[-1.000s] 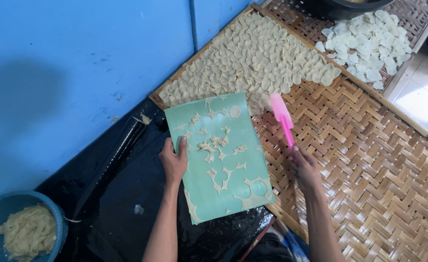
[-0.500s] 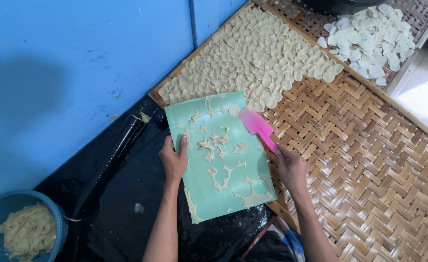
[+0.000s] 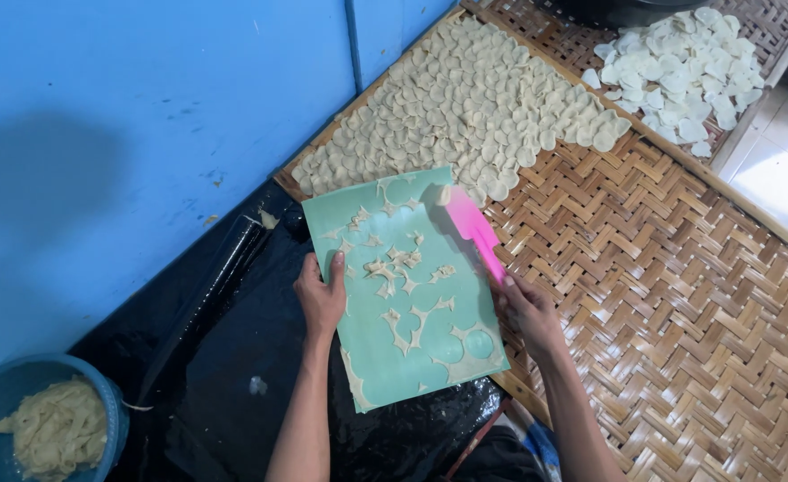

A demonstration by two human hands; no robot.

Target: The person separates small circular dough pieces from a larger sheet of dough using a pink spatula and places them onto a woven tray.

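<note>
Gripping: right hand (image 3: 526,308) fingers wrapped round the pink scraper (image 3: 472,228), its blade reaching away from the fingertips onto the mat's far right edge.
Left hand (image 3: 321,296): fingers spread flat, pressing the near-left edge of the teal mat (image 3: 407,295).
Between the hands: dough scraps (image 3: 394,268) stuck across the mat.
Beyond the scraper tip: cut dough rounds (image 3: 465,116) laid on the woven bamboo tray (image 3: 680,295).
Behind the left wrist: blue bowl of dough (image 3: 41,428).

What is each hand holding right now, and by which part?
The right hand grips the pink scraper by its lower end. The left hand presses on the green sheet at its left edge.
</note>
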